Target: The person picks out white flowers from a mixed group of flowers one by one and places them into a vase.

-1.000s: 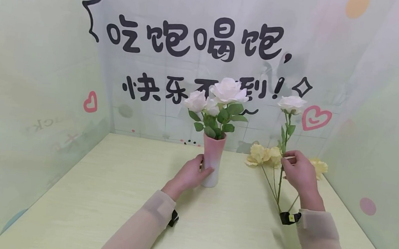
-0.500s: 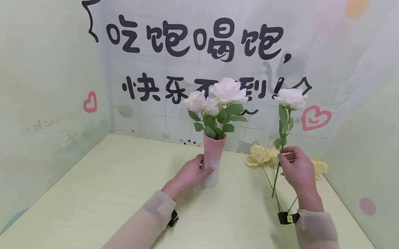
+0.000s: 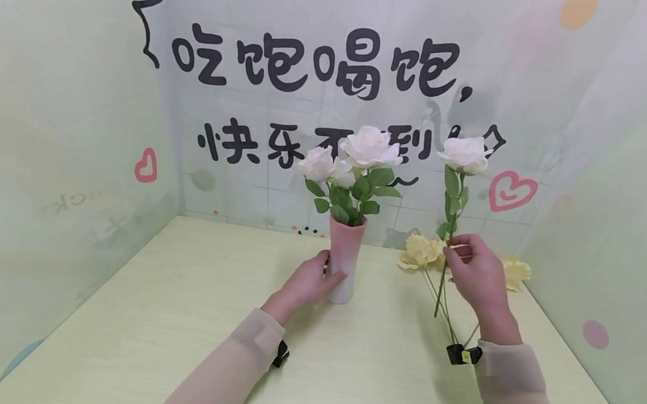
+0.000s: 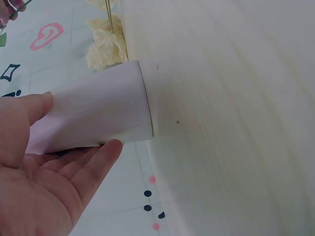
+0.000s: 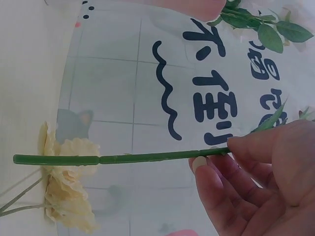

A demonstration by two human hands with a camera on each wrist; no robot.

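Note:
My left hand [image 3: 307, 282] grips the lower part of a vase [image 3: 347, 245] that fades from pink at the top to white at the base. The vase stands upright on the table, with several white roses [image 3: 370, 147] and green leaves rising from its mouth. In the left wrist view the thumb and fingers lie on either side of the vase [image 4: 101, 108]. To the right, my right hand [image 3: 478, 281] pinches the green stem of a single white rose [image 3: 464, 155] between thumb and fingers. The rose is upright, and its bare stem end [image 5: 59, 160] hangs below the hand.
Pale yellow flowers [image 3: 421, 251] on thin stems lie on the table [image 3: 176, 330] behind and beneath the right hand. Printed walls close in the table at the back, left and right. Each wrist wears a small black camera [image 3: 462, 354].
My right hand has moved a little left with the white rose, whose stem end has come up off the yellow flowers' stems. The left hand and vase have stayed put.

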